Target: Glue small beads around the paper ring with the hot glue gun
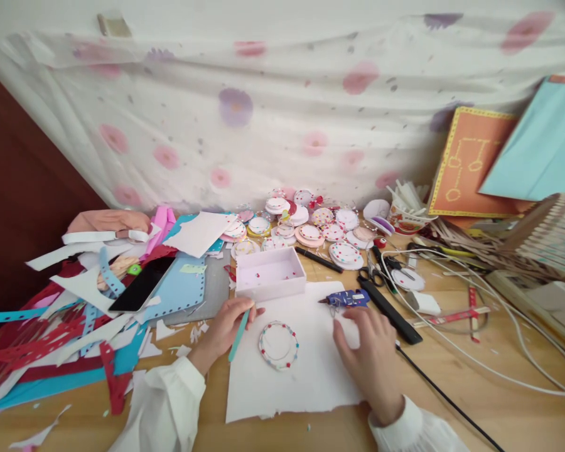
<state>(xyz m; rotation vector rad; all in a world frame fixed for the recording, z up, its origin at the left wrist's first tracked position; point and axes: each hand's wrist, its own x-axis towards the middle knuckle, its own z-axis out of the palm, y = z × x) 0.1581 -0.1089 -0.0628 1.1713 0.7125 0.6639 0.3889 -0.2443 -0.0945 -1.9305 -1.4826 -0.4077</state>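
Observation:
My left hand [226, 326] is closed around a slim, flat teal stick [239, 336] that slants down to the left; its exact kind I cannot make out. Just right of it, a white paper disc [279, 344] ringed with red, blue and white beads lies on a white paper sheet [320, 376]. My right hand [370, 351] hovers over the sheet's right side, fingers apart and holding nothing. Directly beyond those fingers lies a dark blue hot glue gun [346, 298], its nozzle pointing left. An open pale pink box [270, 290] stands behind the disc, with a few small beads inside.
Several finished beaded discs [311, 233] are clustered at the back. Paper scraps [85, 326] and a black phone [142, 284] lie on the left. To the right are scissors [371, 275], a black bar-shaped tool [390, 311], a white cable [489, 307] and a cup of glue sticks [407, 210].

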